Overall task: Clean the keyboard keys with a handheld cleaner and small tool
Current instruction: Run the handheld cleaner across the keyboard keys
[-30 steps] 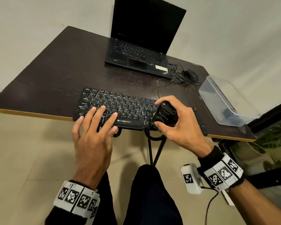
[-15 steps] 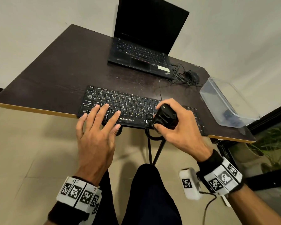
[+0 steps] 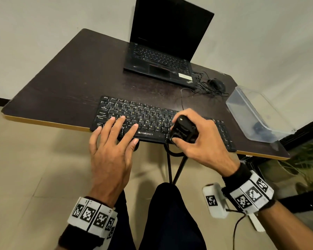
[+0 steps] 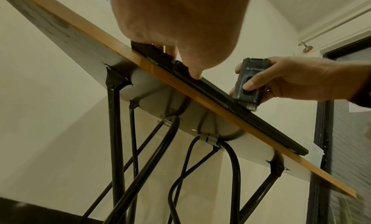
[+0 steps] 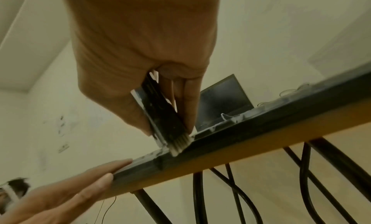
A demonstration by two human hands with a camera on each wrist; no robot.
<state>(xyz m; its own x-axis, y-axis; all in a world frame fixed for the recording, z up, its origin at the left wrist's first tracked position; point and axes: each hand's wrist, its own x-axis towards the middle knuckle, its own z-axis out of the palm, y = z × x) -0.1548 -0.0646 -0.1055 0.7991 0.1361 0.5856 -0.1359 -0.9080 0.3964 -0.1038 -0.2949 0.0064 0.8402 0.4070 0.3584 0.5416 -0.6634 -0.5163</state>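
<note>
- While the black keyboard lies along the near edge of the dark table, the left hand rests on the keyboard's left end with its fingers straight and spread over the keys, holding nothing.
- The right hand has its grip closed round a small black handheld cleaner, thumb on the near face and fingers wrapped behind.
- The cleaner stands over the keyboard's right-of-middle part, near the front rim.
- In the right wrist view its pale bristles point down and touch the keyboard's front edge.
- Behind the keyboard, an open laptop with a dark screen stands on the table.
- To the right of the laptop lies a black mouse with tangled cable.
- Right of the keyboard, at the table's end, sits a clear plastic box.
</note>
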